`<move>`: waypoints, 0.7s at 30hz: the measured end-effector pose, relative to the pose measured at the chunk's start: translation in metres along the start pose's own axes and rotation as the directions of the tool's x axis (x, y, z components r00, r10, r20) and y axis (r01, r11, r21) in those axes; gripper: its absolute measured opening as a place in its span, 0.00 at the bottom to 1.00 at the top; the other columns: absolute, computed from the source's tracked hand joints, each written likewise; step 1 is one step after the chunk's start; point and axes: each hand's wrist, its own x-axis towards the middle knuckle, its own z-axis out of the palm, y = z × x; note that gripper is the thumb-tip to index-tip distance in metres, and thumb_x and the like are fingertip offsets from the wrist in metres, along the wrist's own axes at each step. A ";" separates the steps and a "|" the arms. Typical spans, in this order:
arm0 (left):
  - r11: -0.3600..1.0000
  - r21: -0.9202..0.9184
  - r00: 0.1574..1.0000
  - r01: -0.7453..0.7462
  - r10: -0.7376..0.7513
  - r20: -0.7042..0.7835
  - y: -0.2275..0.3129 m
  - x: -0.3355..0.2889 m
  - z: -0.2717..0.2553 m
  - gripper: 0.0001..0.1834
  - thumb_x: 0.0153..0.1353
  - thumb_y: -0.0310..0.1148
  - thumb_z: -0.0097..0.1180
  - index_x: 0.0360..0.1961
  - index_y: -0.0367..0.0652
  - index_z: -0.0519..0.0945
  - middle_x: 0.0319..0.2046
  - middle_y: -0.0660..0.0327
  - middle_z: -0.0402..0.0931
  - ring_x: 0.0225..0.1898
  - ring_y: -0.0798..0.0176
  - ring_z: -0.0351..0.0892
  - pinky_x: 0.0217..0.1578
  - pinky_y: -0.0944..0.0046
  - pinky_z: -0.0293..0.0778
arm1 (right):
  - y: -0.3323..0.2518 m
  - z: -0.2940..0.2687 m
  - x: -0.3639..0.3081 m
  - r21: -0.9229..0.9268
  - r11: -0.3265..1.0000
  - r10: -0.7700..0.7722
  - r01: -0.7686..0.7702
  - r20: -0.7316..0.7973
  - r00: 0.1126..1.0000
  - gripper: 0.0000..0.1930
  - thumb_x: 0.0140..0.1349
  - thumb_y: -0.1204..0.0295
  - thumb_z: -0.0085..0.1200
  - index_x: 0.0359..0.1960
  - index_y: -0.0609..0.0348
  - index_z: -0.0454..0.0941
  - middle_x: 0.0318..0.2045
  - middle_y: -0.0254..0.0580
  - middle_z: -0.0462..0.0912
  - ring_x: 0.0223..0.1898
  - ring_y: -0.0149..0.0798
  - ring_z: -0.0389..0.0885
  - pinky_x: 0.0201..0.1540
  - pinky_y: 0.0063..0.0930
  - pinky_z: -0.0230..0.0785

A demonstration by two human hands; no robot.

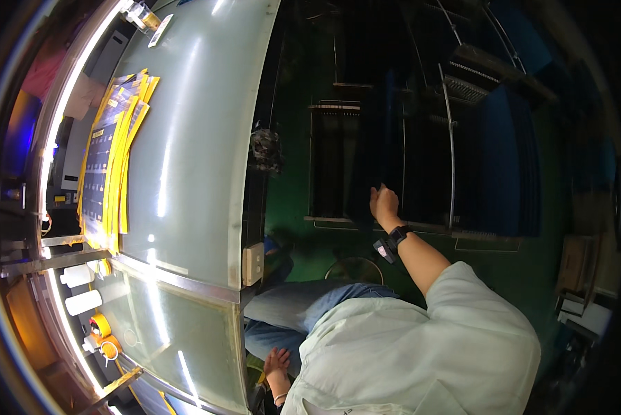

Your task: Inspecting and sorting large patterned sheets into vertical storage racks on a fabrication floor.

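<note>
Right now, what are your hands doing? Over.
Right hand reaching into dark slotted rack, grip unclear. Left hand open near blue-jeaned leg. Nothing blocking.

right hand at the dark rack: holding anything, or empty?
Cannot tell. The right hand is raised against the dark rack, seen from the back, so the fingers are hidden. Nothing sticks out of it. The left hand rests low by the knee.
</note>
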 end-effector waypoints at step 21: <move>1.000 0.013 0.999 -0.008 0.009 -0.052 0.000 0.002 0.007 0.23 0.63 0.42 0.51 0.53 0.37 0.68 0.39 0.52 0.79 0.35 0.61 0.80 0.31 0.69 0.73 | -0.025 0.014 0.021 -0.099 0.995 0.012 0.012 0.238 0.971 0.12 0.60 0.68 0.46 0.37 0.64 0.76 0.30 0.55 0.81 0.34 0.54 0.81 0.39 0.43 0.73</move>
